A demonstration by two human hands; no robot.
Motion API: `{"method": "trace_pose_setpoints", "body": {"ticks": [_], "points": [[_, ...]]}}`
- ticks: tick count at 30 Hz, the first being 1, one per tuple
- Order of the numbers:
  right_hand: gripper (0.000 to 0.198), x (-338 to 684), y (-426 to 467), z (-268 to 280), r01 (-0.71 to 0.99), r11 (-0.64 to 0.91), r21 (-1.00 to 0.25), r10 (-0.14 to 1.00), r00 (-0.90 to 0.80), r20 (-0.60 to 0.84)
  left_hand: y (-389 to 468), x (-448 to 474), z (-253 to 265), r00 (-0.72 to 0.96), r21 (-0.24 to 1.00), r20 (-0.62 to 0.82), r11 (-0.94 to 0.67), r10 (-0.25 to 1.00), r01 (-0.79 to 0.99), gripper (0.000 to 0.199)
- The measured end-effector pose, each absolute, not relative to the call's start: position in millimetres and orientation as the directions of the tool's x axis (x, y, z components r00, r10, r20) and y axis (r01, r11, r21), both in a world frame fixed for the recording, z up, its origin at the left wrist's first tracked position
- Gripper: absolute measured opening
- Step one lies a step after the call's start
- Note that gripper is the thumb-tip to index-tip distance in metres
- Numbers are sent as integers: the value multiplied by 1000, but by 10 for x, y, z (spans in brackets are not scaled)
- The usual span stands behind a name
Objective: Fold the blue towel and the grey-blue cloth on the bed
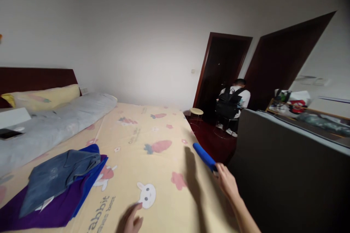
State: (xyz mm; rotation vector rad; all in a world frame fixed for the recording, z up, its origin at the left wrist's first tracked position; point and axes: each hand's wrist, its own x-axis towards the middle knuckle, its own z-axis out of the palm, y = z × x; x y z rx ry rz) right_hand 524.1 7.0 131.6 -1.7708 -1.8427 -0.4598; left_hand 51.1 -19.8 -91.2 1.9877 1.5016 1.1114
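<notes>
My right hand (225, 181) is closed around one end of a long blue roll (204, 156), held above the right edge of the bed. Whether the roll is cloth or something firmer, I cannot tell. Low in the view, my left hand (132, 220) hovers over or rests on the patterned bed sheet (131, 174), fingers apart and nothing in them. To its left lies a loose pile of cloths: a grey-blue cloth (61, 169) on top, with a purple cloth (58, 213) and a bright blue cloth (89, 185) under it.
A grey rolled bedding bundle (73, 113) and a yellow pillow (51, 96) lie by the headboard (38, 76). A phone (11, 133) is on the bedding. Right of the bed stands a dark panel (276, 164). A person (244, 96) sits by the door, near a stool (196, 111).
</notes>
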Motion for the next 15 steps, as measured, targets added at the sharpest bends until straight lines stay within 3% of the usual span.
{"method": "trace_pose_setpoints", "body": {"ticks": [3, 6, 10, 15], "points": [[30, 5245, -299, 244, 986, -50, -160, 812, 134, 567, -174, 271, -876, -70, 825, 346, -268, 935, 497, 34], [39, 5300, -544, -530, 946, -206, -250, 838, 303, 455, -153, 7, -785, -183, 864, 332, -220, 925, 453, 34], [44, 5433, -696, -793, 935, -237, -265, 825, 338, 454, -87, -338, -619, -235, 836, 373, -216, 897, 505, 30], [44, 5531, -861, -771, 962, -138, -237, 858, 236, 457, 67, -779, -346, -303, 730, 430, -130, 851, 671, 32]]}}
